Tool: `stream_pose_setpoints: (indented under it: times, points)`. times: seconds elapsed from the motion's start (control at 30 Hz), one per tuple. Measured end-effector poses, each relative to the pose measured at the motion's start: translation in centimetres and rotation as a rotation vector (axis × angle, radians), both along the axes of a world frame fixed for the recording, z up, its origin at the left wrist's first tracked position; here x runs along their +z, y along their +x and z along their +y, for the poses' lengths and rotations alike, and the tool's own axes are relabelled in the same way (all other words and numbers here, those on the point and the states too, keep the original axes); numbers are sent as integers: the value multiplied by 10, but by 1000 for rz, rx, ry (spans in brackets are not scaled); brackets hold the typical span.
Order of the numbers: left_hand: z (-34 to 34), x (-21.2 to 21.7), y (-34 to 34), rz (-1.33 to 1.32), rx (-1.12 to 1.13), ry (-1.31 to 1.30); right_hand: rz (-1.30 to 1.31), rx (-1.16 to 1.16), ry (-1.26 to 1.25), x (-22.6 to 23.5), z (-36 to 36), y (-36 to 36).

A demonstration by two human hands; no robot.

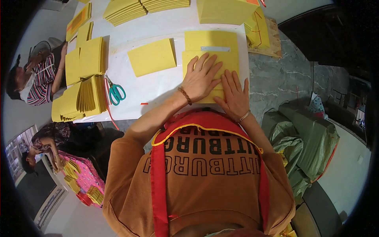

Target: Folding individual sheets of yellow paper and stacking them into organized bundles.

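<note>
Teal-handled scissors (pixel 114 92) are lying on the white counter (pixel 147 87), a thin red cord (pixel 110 110) is running beside them past the edge, and a small red piece (pixel 144 104) is resting nearby. A person in a striped top (pixel 41 81) is holding an arm near the counter's left side; another person (pixel 51 138) is bending by a pink cloth (pixel 89 167). Green wrapped bundles (pixel 312 138) are standing at right, and a wooden board (pixel 274 37) is showing beyond the counter.

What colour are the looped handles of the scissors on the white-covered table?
The looped scissor handles are teal green, seen best in the head view.
</note>
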State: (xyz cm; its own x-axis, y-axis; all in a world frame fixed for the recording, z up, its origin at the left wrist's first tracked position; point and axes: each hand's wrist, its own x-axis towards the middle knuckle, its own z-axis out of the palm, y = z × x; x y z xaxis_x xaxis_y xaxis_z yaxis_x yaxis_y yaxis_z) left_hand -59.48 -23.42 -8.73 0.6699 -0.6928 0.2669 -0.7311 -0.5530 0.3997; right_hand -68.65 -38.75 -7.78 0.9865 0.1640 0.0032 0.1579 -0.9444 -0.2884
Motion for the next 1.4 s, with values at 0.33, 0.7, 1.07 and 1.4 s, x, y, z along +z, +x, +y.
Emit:
stream_pose_setpoints:
  times: [0.33, 0.7, 1.07, 1.4]
  points:
    - [6, 12, 1, -106, -275, 139, 129, 34, 733, -7, -34, 10]
    - [48, 40, 11, -434, 48, -282, -107, -283, 1253, -13, -29, 6]
    - [145, -65, 58, -372, 293, 255, 6, -321, 1004, -16, -28, 9]
    - [151, -82, 62, -142, 172, 361, -47, -341, 934, -13, -30, 7]
